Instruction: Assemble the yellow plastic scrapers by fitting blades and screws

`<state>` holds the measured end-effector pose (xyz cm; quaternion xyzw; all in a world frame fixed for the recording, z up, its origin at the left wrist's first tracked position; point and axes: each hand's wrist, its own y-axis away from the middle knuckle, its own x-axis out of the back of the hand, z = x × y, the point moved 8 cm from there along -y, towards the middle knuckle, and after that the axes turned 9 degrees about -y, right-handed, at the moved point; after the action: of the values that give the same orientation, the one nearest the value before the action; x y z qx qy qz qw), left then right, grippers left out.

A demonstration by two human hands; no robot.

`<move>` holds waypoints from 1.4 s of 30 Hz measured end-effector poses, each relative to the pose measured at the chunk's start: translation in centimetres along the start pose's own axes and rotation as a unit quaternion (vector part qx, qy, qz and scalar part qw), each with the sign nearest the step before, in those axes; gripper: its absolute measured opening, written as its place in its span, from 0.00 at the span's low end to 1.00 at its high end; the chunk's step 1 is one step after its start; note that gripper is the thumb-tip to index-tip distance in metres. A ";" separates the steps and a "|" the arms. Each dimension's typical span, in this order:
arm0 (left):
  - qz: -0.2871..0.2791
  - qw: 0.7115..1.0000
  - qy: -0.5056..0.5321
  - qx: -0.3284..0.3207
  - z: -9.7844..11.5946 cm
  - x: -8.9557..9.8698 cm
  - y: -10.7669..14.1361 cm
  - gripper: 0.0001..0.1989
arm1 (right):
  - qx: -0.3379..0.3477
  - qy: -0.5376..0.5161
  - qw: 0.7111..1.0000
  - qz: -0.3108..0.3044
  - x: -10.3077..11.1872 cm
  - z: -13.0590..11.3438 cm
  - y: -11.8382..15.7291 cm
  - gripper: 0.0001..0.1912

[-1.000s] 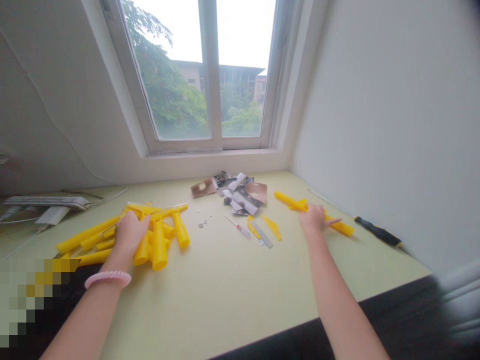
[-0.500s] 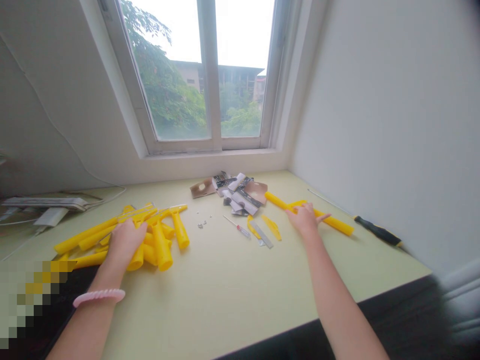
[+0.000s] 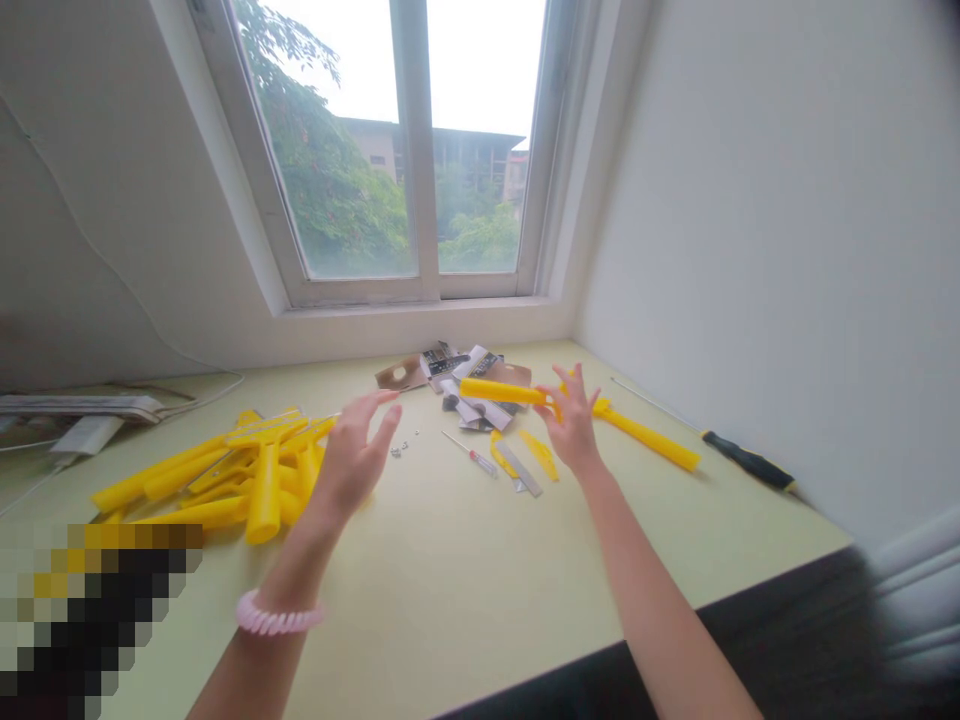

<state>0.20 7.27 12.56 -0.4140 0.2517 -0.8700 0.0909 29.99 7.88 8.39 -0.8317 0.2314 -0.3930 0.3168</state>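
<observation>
My right hand (image 3: 571, 420) grips a yellow tubular piece (image 3: 499, 391), raised over the table with one end pointing left. Another yellow tube (image 3: 652, 440) extends to the right behind that hand; whether the two are joined is hidden. My left hand (image 3: 356, 450) is raised with fingers apart and holds nothing, between a pile of yellow handled tools (image 3: 262, 495) and the small metal screws (image 3: 397, 452). A small screwdriver (image 3: 480, 461), a metal blade (image 3: 525, 473) and curved yellow pieces (image 3: 540, 455) lie between my hands.
Torn cardboard and printed packaging (image 3: 480, 410) lies at the back below the window. A large black-handled screwdriver (image 3: 750, 462) rests by the right wall. White strips and a cable (image 3: 90, 432) are at the far left of the pale table (image 3: 420, 600).
My left hand has left the yellow pile and moved right, opening. My right hand has moved left and up, and a yellow tube in it now points left, above the table.
</observation>
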 end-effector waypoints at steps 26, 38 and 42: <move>-0.197 0.801 0.479 0.300 -1.7 -11.3 4.5 0.21 | -0.138 -0.023 0.950 -0.280 -4.6 0.1 3.2 0.11; -0.205 0.798 0.479 0.303 -1.6 -12.0 4.9 0.16 | -0.220 -0.064 0.928 -0.295 -6.1 0.7 4.0 0.07; -0.218 0.793 0.483 0.301 -1.4 -12.3 5.0 0.17 | -0.240 -0.120 0.919 -0.289 -6.1 0.7 3.9 0.06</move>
<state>6.75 7.98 0.94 0.0647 -0.1088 -0.9853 -0.1147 26.42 9.28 2.20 -0.9544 0.0287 -0.2971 0.0057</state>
